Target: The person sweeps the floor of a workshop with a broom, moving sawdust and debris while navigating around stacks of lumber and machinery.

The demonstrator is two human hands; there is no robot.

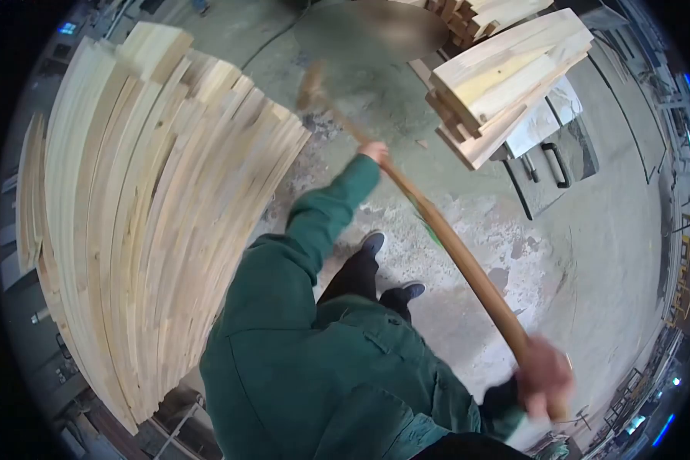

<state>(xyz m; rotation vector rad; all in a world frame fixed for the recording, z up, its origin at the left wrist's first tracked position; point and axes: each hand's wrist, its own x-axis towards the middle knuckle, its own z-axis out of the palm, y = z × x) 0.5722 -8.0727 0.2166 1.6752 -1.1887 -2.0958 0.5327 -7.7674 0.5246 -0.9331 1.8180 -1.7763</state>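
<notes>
A long wooden pole (468,261) runs slantwise in front of my body, over the floor. My left hand (374,151) is closed round its farther part, with the arm stretched forward. Around the nearer end, at the lower right, my right hand (544,376) is closed too, blurred by motion. The pole's far end (310,88) is smeared, and its shape cannot be made out. It is close to the right edge of a large stack of pale wooden boards (161,207). Something thin and green (429,226) shows beside the middle of the pole.
At the upper right, more wooden boards (514,69) lie piled above a pale panel and a black handle (557,165). A round dark surface (372,31) is at the top. My shoes (373,243) stand on the stained concrete floor (606,253). Racks line the right edge.
</notes>
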